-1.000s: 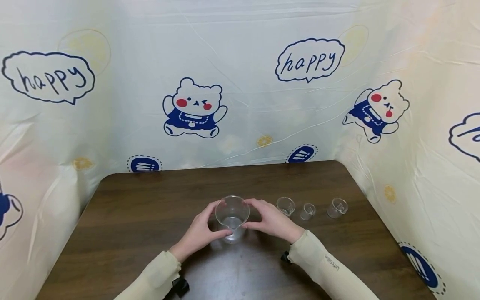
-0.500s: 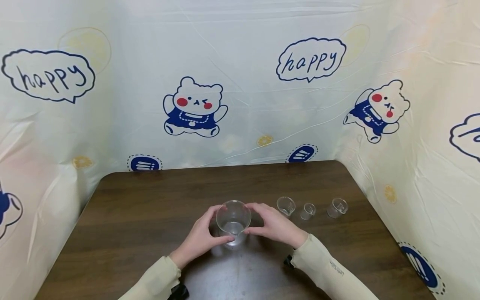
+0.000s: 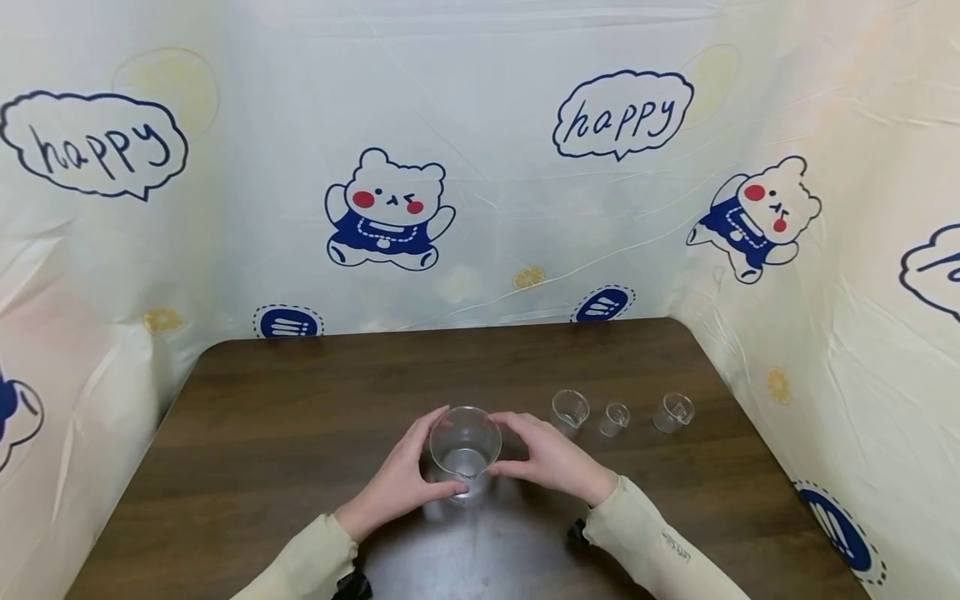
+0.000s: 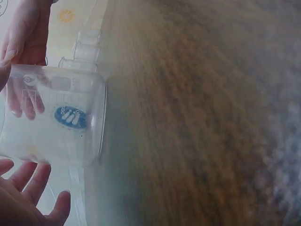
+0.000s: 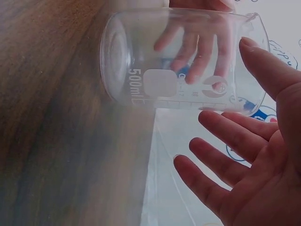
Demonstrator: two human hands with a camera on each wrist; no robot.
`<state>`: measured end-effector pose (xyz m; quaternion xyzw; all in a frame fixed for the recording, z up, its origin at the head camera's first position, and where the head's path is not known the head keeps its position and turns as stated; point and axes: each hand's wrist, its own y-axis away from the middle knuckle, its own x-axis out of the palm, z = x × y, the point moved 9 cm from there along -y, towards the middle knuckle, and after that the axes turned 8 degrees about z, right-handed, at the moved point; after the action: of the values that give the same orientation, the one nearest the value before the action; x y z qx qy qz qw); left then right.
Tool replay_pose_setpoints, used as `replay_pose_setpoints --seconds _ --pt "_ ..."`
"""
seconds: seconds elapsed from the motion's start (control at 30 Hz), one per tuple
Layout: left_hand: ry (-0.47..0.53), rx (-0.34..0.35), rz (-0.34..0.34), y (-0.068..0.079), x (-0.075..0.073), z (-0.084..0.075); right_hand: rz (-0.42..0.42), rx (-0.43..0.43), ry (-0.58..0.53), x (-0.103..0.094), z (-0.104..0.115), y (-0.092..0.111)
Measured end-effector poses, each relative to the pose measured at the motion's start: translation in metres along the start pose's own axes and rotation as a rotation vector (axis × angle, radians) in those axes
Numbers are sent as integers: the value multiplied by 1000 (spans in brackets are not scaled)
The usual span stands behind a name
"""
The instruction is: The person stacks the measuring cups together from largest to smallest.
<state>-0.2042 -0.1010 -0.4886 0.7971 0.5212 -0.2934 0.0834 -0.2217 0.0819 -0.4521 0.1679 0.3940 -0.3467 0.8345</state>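
Observation:
A large clear glass beaker [image 3: 466,442] stands upright between both hands near the middle of the table. The right wrist view shows a 500ml mark on its wall. My left hand [image 3: 401,471] holds its left side, thumb at the near side and fingers farther back. On the opposite side my right hand [image 3: 551,454] holds the glass near the rim with thumb and fingers. In the left wrist view, the beaker [image 4: 54,115] has its base close to the tabletop; whether it touches, I cannot tell. No contents show inside it.
Three smaller glass beakers stand to the right on the brown wooden table [image 3: 300,417]: a medium one [image 3: 570,408], a tiny one [image 3: 614,420] and another [image 3: 672,412] farther right. A printed curtain [image 3: 495,192] borders the table behind and at the sides.
Both hands and the large beaker have shifted slightly toward the person. The grip looks the same, and the smaller beakers have stayed in place.

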Motion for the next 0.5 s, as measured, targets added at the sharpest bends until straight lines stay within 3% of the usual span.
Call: replay_pose_setpoints --seconds 0.27,0.5 --pt "48 -3 54 -7 11 1 -18 -23 -8 -1 2 1" --pt "59 -50 35 -8 14 7 -10 -19 3 -1 2 2"
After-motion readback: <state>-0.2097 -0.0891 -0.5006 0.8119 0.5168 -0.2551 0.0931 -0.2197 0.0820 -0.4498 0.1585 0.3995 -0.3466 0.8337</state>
